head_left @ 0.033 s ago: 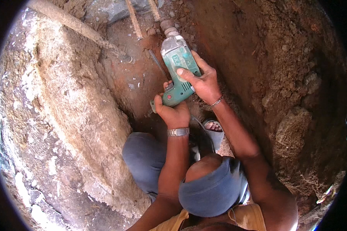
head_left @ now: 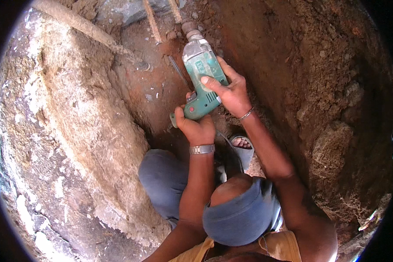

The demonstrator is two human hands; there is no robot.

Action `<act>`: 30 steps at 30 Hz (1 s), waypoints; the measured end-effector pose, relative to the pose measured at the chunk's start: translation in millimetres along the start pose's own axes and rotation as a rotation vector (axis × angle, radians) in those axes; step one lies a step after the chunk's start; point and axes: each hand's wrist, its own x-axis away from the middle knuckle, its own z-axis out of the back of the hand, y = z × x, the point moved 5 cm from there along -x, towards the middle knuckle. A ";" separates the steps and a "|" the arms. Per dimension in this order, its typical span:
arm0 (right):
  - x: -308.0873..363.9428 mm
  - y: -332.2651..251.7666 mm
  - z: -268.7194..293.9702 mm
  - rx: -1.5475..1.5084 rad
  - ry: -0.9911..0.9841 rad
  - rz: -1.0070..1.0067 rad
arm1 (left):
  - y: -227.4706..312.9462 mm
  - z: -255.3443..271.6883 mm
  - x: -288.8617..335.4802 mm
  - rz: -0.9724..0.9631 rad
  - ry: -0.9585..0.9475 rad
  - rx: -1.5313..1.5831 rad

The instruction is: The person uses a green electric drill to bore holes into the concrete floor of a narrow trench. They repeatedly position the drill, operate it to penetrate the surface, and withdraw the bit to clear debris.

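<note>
A green power drill with a grey metal front and a dusty chuck is held out in front of me, its nose toward the far side. The chuck meets a ribbed rod that runs on to the upper edge; the exact joint is hard to make out. My left hand is closed around the drill's rear handle, fingers near the trigger. Along the right side of the drill's body my right hand grips, thumb on top. The drill's underside is hidden.
A pale, rough rock or earth bank rises at the left, a brown dirt wall at the right. A second ribbed rod and a dusty pole lie beyond. A thin dark bar is beside the drill. My sandalled foot is below.
Almost nothing differs. Both hands keep the same grip, and the drill has shifted only very slightly.
</note>
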 end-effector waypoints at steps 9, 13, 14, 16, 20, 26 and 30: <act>-16.0 27.8 24.5 -0.184 -0.077 -0.023 | 8.4 -36.2 80.9 -0.088 -0.643 -1.718; -15.5 26.7 21.6 -0.274 -0.110 -0.044 | 70.0 -100.8 65.4 -0.799 -0.526 -1.992; -15.5 23.4 15.2 -0.308 -0.144 -0.051 | 69.4 -102.4 56.4 -0.848 -0.524 -2.137; -13.7 21.4 8.3 -0.364 -0.177 -0.082 | 66.1 -98.3 36.1 -0.932 -0.522 -2.432; -10.0 14.0 5.6 -0.379 -0.141 -0.082 | 54.8 -91.5 3.6 -0.138 -0.763 -2.567; -11.4 19.2 7.1 -0.385 -0.087 -0.096 | 54.5 -86.8 13.7 -0.427 -0.764 -2.623; -8.9 21.2 4.4 -0.258 -0.048 -0.090 | 60.8 -79.9 3.6 -0.433 -0.797 -2.634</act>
